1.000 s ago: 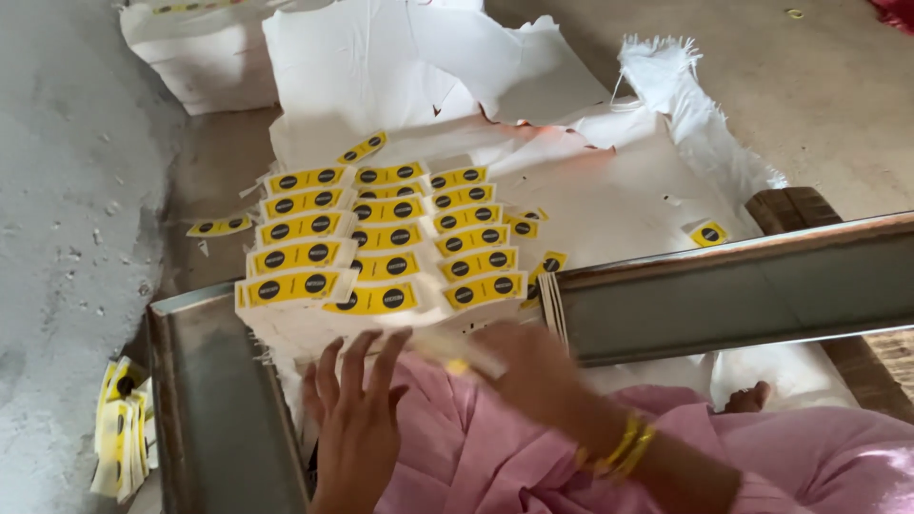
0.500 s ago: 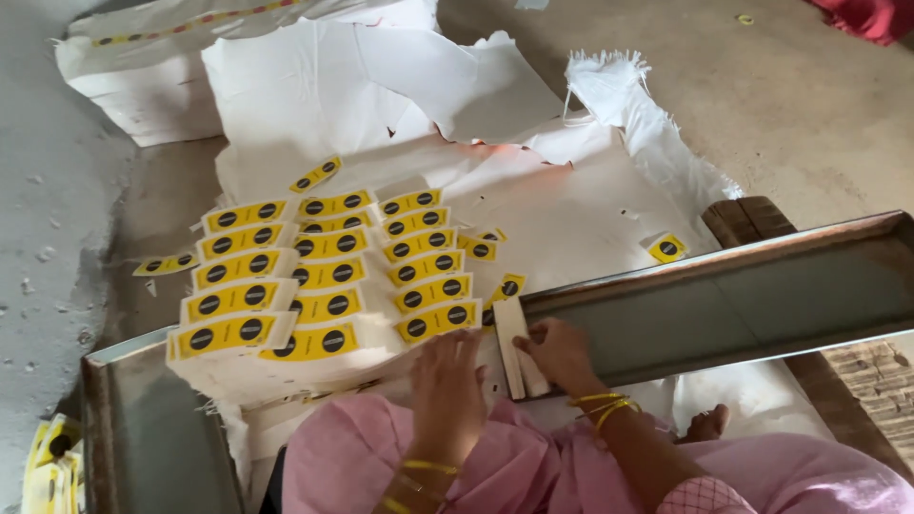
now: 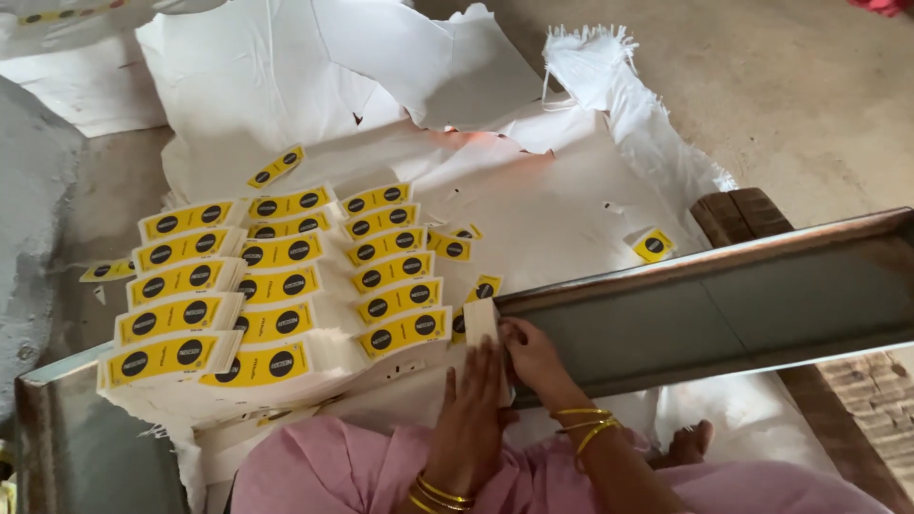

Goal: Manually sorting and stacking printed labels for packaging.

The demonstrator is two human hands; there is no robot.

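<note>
Both hands grip one small white stack of labels (image 3: 481, 324): the left hand (image 3: 473, 419) lies flat against its near face, and the right hand (image 3: 533, 354) pinches its right edge. The stack stands on edge at the left end of a grey metal rail (image 3: 724, 305). Just beyond, rows of yellow labels (image 3: 276, 286) overlap on white sheeting (image 3: 533, 190) spread over the floor.

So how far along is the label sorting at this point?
Done: three columns of yellow label stacks lie fanned in rows on the white paper. In hand: the left hand and right hand together hold a small white stack against the metal tray edge. Left: a few loose labels, one near the tray and one above the rows, lie unstacked.
</note>
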